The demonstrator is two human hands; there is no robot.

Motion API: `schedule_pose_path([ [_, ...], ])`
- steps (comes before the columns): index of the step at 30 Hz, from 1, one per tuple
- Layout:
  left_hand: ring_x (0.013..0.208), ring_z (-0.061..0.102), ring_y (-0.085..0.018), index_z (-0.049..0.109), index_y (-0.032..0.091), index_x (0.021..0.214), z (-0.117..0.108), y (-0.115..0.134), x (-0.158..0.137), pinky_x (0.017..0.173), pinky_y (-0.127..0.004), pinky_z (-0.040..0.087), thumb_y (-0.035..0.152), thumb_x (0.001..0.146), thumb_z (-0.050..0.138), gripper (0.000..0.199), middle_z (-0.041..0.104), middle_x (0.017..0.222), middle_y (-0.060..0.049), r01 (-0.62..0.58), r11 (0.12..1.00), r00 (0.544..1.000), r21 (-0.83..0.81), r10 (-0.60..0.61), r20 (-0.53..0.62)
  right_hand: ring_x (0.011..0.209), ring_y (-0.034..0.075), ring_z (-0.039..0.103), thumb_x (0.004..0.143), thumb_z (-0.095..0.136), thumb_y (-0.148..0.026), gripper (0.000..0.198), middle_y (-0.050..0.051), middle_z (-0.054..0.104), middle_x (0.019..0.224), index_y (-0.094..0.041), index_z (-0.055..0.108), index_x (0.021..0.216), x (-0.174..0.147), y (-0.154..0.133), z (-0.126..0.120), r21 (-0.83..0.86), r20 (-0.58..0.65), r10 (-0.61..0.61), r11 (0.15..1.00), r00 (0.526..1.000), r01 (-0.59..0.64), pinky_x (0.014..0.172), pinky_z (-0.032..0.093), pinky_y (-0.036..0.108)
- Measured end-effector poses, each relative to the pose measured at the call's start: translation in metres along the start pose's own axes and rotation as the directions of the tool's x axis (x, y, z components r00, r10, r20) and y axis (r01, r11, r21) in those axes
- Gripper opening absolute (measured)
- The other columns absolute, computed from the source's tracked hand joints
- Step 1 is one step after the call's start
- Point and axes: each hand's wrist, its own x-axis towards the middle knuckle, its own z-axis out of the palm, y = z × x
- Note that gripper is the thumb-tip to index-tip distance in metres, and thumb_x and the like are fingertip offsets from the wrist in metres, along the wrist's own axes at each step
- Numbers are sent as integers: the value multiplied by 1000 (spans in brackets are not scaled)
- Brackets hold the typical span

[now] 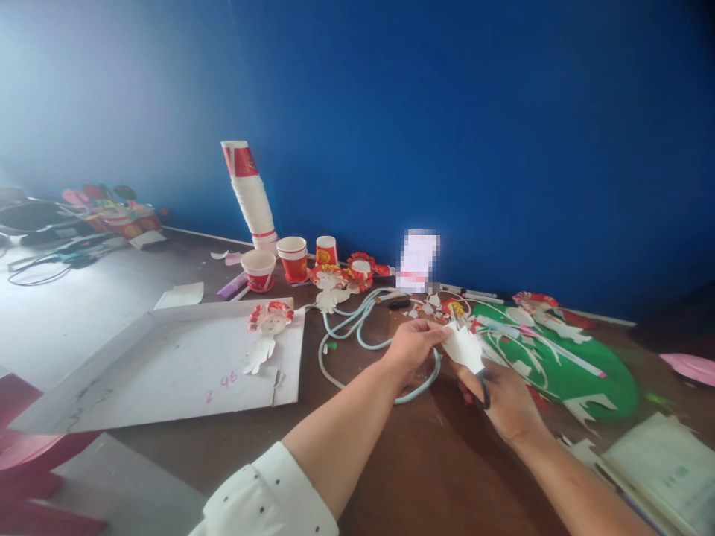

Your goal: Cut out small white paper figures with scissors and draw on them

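Observation:
My left hand (416, 344) pinches the left edge of a small piece of white paper (465, 348) above the brown table. The paper's outline is jagged at the top. My right hand (500, 398) is closed round the dark handles of a pair of scissors (485, 391). Their blades pass behind the paper, and the metal tips show above it near a red and yellow scrap (455, 307). Whether the blades are open or closed on the paper is hard to make out. A pale blue cable (357, 342) lies looped beside my left hand.
A white cardboard tray (167, 365) at left bears a paper figure (262, 339) with a red fringed ring. Behind stand a leaning cup stack (251, 197) and red paper cups (292, 260). A green mat (608, 387) with scraps and pens lies right, near a book (664, 465).

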Motion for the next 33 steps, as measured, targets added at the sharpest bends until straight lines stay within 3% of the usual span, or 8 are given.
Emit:
schedule_pose_path([
  [16,49,43,-6,58,14,61,-2,-3,4,52,-23,33,33,59,77,28,55,54,1,-29,999,1000,24,29,6,44,17,53,63,63,-67,49,2,57,42,-24,51,44,2,7,-2,-5,4,13,1000,1000,-13,47,42,28],
  [24,51,43,-6,58,13,63,-8,-5,9,53,-22,31,33,64,73,25,55,59,1,-46,990,999,132,48,-12,45,15,53,67,64,-55,39,-1,56,45,-22,55,48,4,3,-15,42,135,12,999,991,-18,48,43,27],
  [33,54,49,-9,60,13,71,-14,-13,18,54,-23,37,37,66,74,29,57,61,-1,-53,987,998,155,56,-19,44,13,54,69,70,-46,25,-2,59,53,-21,66,65,8,12,-22,59,161,65,995,985,-75,47,43,25],
])
